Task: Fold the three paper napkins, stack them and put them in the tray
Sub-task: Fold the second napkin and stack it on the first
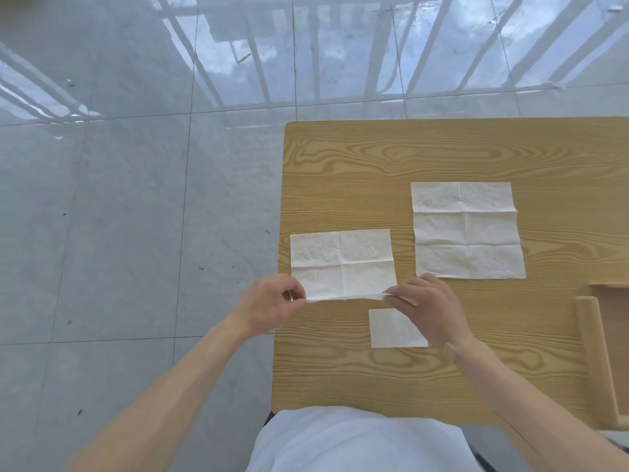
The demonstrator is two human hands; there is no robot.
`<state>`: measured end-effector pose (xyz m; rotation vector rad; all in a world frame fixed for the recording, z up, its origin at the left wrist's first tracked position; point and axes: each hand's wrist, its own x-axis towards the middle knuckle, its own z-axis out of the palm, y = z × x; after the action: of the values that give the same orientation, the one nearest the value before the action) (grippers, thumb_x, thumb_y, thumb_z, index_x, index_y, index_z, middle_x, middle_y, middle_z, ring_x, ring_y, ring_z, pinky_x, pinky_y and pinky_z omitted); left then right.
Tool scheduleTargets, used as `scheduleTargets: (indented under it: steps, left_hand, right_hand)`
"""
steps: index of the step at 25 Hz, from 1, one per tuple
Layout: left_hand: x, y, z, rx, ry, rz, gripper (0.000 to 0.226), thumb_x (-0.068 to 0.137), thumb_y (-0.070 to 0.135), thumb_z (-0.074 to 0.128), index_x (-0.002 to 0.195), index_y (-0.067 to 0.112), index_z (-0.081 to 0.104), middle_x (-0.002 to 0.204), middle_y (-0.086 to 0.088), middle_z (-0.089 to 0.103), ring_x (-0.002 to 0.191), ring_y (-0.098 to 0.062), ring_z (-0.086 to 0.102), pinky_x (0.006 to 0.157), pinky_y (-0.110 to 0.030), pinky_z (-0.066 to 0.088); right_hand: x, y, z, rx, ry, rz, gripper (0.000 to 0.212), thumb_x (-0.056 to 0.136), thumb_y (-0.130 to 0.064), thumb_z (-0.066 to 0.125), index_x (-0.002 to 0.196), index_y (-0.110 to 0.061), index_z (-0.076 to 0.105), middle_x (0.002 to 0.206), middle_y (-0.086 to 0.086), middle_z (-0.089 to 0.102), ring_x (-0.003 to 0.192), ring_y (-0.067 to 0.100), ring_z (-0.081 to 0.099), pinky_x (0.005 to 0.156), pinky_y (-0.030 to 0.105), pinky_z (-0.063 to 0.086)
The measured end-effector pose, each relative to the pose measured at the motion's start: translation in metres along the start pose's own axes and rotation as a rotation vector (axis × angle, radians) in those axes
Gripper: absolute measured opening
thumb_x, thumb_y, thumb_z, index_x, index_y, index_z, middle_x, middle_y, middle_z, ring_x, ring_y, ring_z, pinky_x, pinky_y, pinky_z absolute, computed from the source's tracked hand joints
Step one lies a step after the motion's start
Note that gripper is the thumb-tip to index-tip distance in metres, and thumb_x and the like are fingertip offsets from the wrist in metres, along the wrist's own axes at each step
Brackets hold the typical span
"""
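Observation:
Three white paper napkins lie on the wooden table (442, 155). The left napkin (342, 264) is spread out near the table's left edge. My left hand (272, 301) pinches its near left corner and my right hand (429, 304) pinches its near right corner, with the near edge lifted slightly off the table. A small folded napkin (391, 330) rests just in front of it, partly under my right hand. An unfolded napkin (468, 229) with crease lines lies flat further right. The wooden tray (589, 321) shows at the right edge, cut off by the frame.
The table's left edge runs close to the held napkin, with shiny grey floor tiles (136, 233) beyond it. My white shirt (357, 441) is at the near edge. Bare wood lies along the far side of the table.

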<state>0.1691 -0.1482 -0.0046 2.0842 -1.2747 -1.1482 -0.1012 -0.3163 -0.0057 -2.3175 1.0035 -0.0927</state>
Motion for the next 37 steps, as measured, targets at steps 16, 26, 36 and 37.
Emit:
scheduleTargets:
  steps: [16, 26, 36, 37]
  left_hand:
    - [0.048, -0.012, -0.006, 0.245, 0.138, -0.186, 0.017, 0.093, 0.035, 0.059, 0.109, 0.028, 0.061, 0.088, 0.013, 0.061, 0.084, -0.011, 0.059, 0.069, -0.033, 0.052]
    - [0.059, -0.006, 0.005, 0.544, 0.187, 0.044, 0.034, 0.090, 0.035, 0.067, 0.121, 0.022, 0.064, 0.112, 0.000, 0.061, 0.107, -0.023, 0.053, 0.091, -0.039, 0.041]
    - [0.056, -0.004, 0.007, 0.618, 0.194, 0.127, 0.013, 0.093, 0.029, 0.064, 0.100, 0.019, 0.068, 0.099, 0.000, 0.065, 0.098, -0.024, 0.056, 0.085, -0.038, 0.041]
    - [0.056, -0.004, 0.008, 0.621, 0.192, 0.134, 0.012, 0.093, 0.028, 0.063, 0.098, 0.018, 0.068, 0.098, 0.000, 0.065, 0.097, -0.024, 0.056, 0.084, -0.037, 0.041]
  right_hand:
    - [0.061, 0.005, 0.012, -0.150, -0.065, 0.198, 0.015, 0.092, -0.034, 0.059, 0.101, -0.028, 0.070, 0.094, -0.007, 0.070, 0.096, 0.020, 0.053, 0.084, 0.040, 0.042]
    - [0.065, -0.002, 0.016, -0.302, -0.120, 0.046, 0.024, 0.090, -0.033, 0.063, 0.114, -0.030, 0.068, 0.118, -0.007, 0.064, 0.118, 0.021, 0.047, 0.093, 0.038, 0.035]
    - [0.070, -0.003, 0.013, -0.329, -0.137, 0.038, 0.015, 0.093, -0.036, 0.058, 0.097, -0.028, 0.070, 0.097, -0.008, 0.068, 0.108, 0.020, 0.049, 0.089, 0.035, 0.035]
    - [0.070, -0.002, 0.013, -0.322, -0.141, 0.033, 0.014, 0.093, -0.036, 0.058, 0.096, -0.028, 0.070, 0.096, -0.008, 0.068, 0.107, 0.019, 0.048, 0.088, 0.035, 0.035]
